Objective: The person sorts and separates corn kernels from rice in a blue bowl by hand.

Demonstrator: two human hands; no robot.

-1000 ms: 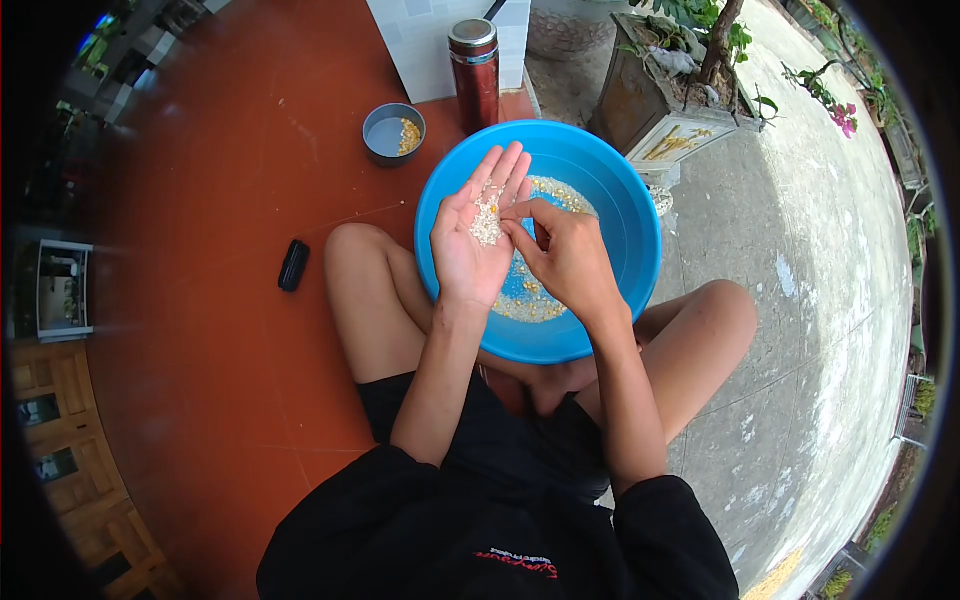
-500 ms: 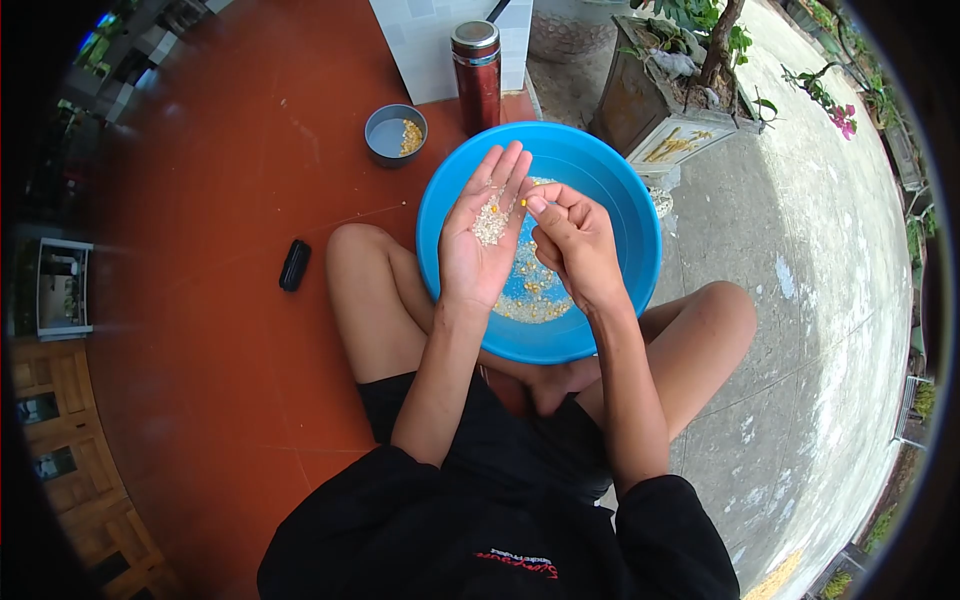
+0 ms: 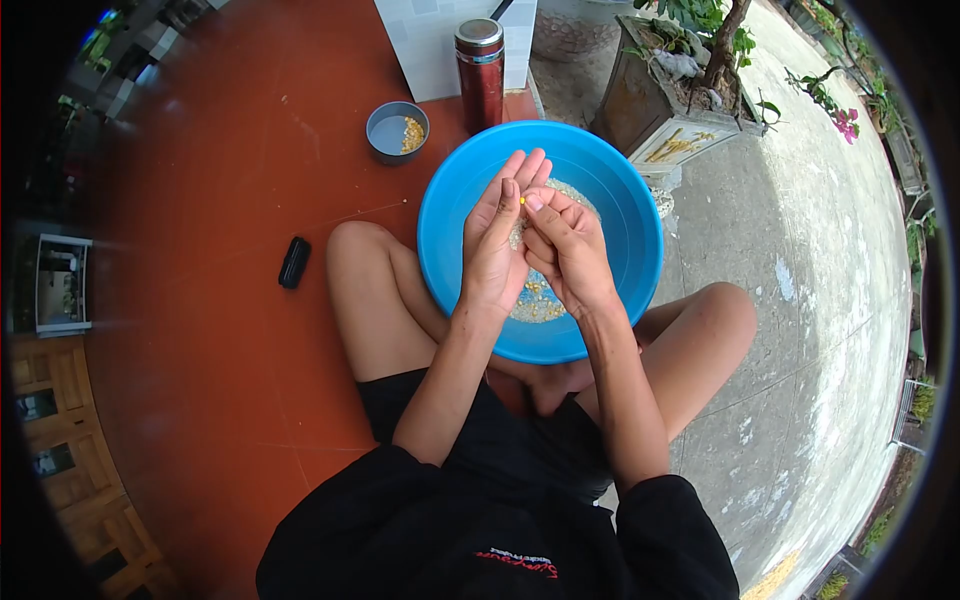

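A large blue plastic basin [image 3: 630, 235] stands between my crossed legs, with pale rice grains [image 3: 540, 308] and yellow corn kernels mixed on its bottom. Above it, my left hand [image 3: 492, 260] is cupped and turned toward the right, its palm holding rice grains [image 3: 516, 238], partly hidden. Thumb and index finger of my right hand [image 3: 575, 248] pinch a yellow corn kernel [image 3: 522, 201] close beside the left thumb. Beyond the basin to the left, a small grey bowl [image 3: 381, 137] has corn kernels [image 3: 412, 134] gathered at its right side.
Behind the basin's rim stands a red thermos flask [image 3: 482, 88] with a steel lid. On the red floor [image 3: 220, 300] to the left lies a black case [image 3: 293, 263]. A square planter [image 3: 655, 105] with a small tree is at the upper right, on grey concrete.
My left hand has moved right and tilted inward, its thumb swinging up to the right fingertips. My right hand stays nearly in place with the kernel.
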